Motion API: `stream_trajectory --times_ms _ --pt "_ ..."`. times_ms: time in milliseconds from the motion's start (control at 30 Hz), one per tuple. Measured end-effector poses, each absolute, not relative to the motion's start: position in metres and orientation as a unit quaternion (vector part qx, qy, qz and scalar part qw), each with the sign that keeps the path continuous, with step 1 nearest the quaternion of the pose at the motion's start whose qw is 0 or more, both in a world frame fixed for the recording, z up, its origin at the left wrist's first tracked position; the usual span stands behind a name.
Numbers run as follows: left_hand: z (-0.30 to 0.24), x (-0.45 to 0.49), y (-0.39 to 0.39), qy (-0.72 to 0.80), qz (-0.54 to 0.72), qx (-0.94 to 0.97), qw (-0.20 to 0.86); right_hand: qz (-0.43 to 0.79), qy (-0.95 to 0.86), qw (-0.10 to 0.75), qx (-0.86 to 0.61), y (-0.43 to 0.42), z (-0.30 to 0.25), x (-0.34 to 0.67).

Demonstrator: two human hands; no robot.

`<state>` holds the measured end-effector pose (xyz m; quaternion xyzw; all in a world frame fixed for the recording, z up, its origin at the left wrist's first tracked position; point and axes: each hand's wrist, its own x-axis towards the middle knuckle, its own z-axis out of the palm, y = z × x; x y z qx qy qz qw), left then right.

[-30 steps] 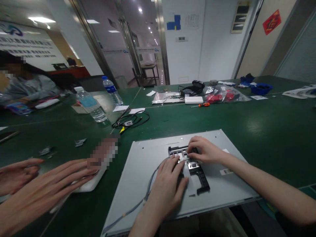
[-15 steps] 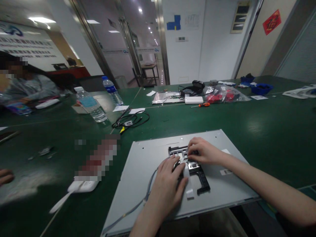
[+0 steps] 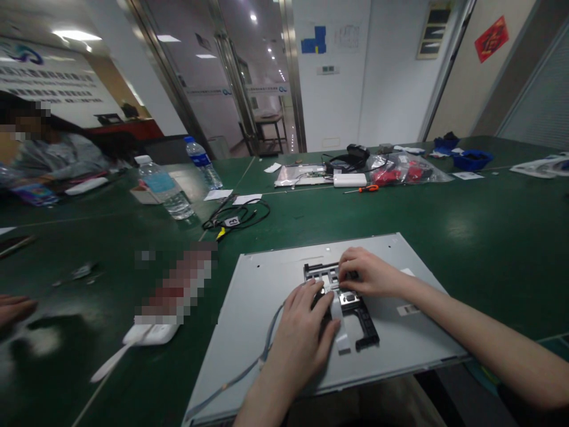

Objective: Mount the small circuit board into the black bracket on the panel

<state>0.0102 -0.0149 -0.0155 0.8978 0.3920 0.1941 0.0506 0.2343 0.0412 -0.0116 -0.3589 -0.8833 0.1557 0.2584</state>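
Note:
A pale grey metal panel [image 3: 258,320] lies tilted in front of me, its near edge overhanging the table. On it sits a black plastic frame [image 3: 367,323] with metal parts in its middle. My left hand [image 3: 306,326] curves over the frame's left side, gripping it there; the thumb is beside a flat white ribbon cable [image 3: 341,332]. Bent fingers of my right hand [image 3: 362,274] pinch at the frame's upper right part, and the fingertips are partly hidden. A grey cable [image 3: 268,341] runs from under my left hand to the panel's lower left corner.
A blurred white-ended object [image 3: 153,334] lies left of the panel. Farther back are water bottles [image 3: 166,188], a coiled black cable [image 3: 240,220], an orange screwdriver [image 3: 367,189] and bagged red parts [image 3: 406,171]. A co-worker's hand [image 3: 15,309] shows at the left edge.
My hands stay nearly where they were on the frame. The ribbon cable's free end has shifted slightly upward. At the left edge, the co-worker's hand reaches farther into view.

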Motion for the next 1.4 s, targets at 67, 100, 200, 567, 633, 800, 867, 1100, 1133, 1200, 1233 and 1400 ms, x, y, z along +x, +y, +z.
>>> stream_trajectory --times_ms 67,100,200,567,633,800,867,1100,1133,1200,1233,1400 --pt "-0.015 0.010 -0.015 0.392 0.196 0.897 0.050 0.153 -0.884 0.253 -0.362 0.041 -0.012 0.234" --pt "-0.015 0.010 -0.015 0.393 0.195 0.897 0.050 0.152 -0.884 0.252 -0.363 0.041 -0.013 0.234" --pt "-0.016 0.010 -0.016 0.394 0.190 0.898 0.050 0.151 -0.884 0.249 -0.365 0.041 -0.013 0.233" --pt "-0.015 0.011 -0.016 0.387 0.193 0.901 0.045 0.133 -0.889 0.248 -0.362 0.042 -0.014 0.233" --pt "-0.015 0.011 -0.017 0.387 0.192 0.900 0.049 0.130 -0.889 0.251 -0.360 0.041 -0.014 0.232" --pt "-0.016 0.011 -0.017 0.392 0.192 0.898 0.056 0.131 -0.891 0.251 -0.354 0.041 -0.012 0.230" --pt "-0.016 0.011 -0.017 0.393 0.189 0.898 0.056 0.133 -0.892 0.250 -0.353 0.041 -0.012 0.230" --pt "-0.015 0.012 -0.016 0.392 0.192 0.898 0.059 0.146 -0.895 0.252 -0.338 0.037 -0.006 0.230" --pt "-0.015 0.012 -0.016 0.391 0.192 0.898 0.059 0.150 -0.897 0.252 -0.331 0.036 -0.004 0.229" --pt "-0.016 0.011 -0.016 0.391 0.190 0.899 0.059 0.162 -0.901 0.250 -0.314 0.032 -0.001 0.229" --pt "-0.016 0.011 -0.016 0.390 0.191 0.899 0.059 0.168 -0.904 0.247 -0.304 0.030 0.001 0.228" --pt "-0.015 0.011 -0.016 0.386 0.201 0.898 0.061 0.184 -0.917 0.227 -0.271 0.024 0.000 0.223"
